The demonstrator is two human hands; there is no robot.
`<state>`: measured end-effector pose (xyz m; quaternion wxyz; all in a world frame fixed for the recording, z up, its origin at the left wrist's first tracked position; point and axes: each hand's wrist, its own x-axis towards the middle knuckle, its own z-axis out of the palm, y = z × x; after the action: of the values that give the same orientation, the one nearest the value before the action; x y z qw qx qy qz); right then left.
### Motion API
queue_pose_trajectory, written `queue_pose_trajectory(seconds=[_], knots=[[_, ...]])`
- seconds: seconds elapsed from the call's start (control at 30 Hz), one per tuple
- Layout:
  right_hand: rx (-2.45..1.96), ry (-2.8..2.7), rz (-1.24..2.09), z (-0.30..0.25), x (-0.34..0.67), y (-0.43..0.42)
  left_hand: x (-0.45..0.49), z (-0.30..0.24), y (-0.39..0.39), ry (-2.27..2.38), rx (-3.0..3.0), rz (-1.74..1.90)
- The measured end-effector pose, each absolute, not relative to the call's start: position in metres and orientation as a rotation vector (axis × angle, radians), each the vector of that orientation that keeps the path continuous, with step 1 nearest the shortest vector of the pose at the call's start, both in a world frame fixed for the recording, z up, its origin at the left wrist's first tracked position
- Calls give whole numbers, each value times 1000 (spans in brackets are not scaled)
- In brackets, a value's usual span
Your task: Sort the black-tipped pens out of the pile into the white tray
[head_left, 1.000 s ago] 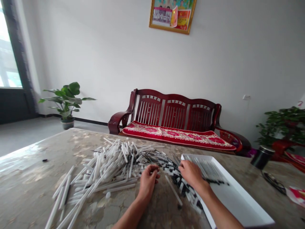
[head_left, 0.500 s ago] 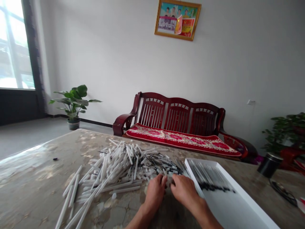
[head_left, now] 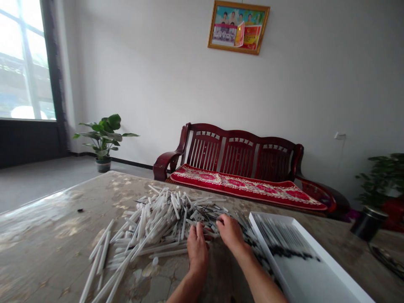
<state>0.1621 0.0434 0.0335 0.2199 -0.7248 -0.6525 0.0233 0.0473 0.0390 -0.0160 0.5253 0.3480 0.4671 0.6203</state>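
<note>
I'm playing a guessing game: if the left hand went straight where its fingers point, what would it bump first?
Probably the heap of white and dark sticks, which looks just beyond the left hand, though depth is unclear.

Pile of tubes (head_left: 158,219) and a box (head_left: 318,280) on the counter (head_left: 47,252)
The pile is on the left, the box on the right, and the sofa (head_left: 238,153) behind the counter.

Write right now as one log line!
left hand: beside slim white tubes | right hand: hold unclear | shallow white rectangular tray: holds dark-ended rods
</note>
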Motion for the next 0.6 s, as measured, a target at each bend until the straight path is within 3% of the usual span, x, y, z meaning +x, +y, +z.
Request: queue_pose_trajectory(seconds=[0.5, 0.6], knots=[[-2058, -1858, 89, 42, 158, 40, 51, -20, 39, 1060, 745, 1549], [-2042, -1788, 231, 46, 170, 19, 51, -20, 40, 1053, 726, 1557]])
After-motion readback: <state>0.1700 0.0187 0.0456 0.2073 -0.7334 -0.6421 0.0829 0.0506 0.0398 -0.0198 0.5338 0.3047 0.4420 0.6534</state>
